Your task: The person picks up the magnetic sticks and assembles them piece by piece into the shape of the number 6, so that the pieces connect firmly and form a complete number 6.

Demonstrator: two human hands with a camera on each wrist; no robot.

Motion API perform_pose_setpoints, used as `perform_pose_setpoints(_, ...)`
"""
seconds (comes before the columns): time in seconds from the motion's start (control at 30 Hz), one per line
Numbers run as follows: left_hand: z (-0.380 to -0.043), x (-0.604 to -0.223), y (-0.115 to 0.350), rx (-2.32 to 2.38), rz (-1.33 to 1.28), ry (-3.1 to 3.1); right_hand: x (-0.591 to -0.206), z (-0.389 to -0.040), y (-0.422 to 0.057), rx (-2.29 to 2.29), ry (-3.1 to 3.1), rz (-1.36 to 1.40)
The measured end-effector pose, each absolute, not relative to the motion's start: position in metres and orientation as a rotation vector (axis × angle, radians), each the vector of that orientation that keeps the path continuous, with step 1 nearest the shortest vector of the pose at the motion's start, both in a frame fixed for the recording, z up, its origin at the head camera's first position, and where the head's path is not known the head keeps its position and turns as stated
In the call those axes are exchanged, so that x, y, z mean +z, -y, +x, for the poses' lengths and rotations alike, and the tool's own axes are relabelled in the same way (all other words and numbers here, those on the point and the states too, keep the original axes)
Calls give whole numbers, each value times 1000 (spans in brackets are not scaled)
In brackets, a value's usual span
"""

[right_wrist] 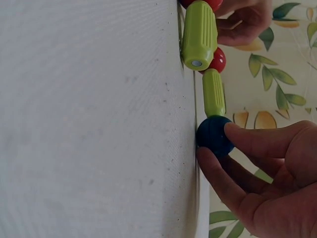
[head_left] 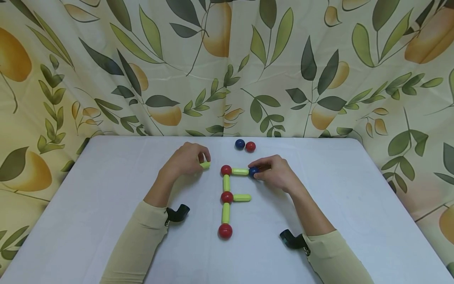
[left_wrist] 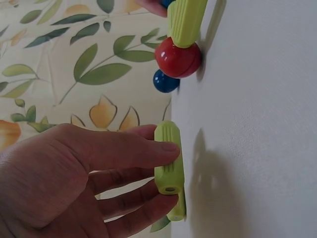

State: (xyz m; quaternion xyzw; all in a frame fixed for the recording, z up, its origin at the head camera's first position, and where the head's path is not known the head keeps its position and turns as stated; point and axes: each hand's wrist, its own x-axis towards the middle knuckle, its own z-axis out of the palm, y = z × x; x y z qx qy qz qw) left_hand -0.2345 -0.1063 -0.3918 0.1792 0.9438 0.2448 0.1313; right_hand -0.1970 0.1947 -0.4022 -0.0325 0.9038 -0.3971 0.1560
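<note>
Blue ball (right_wrist: 213, 135), green rod (left_wrist: 169, 172) in separate hands (head_left: 186, 158) (head_left: 277, 172)

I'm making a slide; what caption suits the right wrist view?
Right grip on a blue ball at a green rod's end.

I'm seeing curtain (head_left: 213, 85) hanging behind table (head_left: 340, 177), showing beyond both its sides. Orange fruit (head_left: 33, 173), green and grey leaves (head_left: 309, 61) repeating across cream. Vertical line (head_left: 228, 59) running down near curtain's middle, cutting off one printed fruit; fold or seam, I'm not managing to tell which. White table widening toward me, far corners looking rounded. Both wrist views giving me table and curtain turned sideways; in right one, small dark specks (right_wrist: 167, 89) dotting white surface.
</note>
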Motion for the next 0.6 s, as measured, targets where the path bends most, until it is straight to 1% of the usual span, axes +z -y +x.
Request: perform_pose_setpoints(0.6, -229, -383, 103, 701, 595, -2696, -401, -196, -194, -1134, -2591, -99)
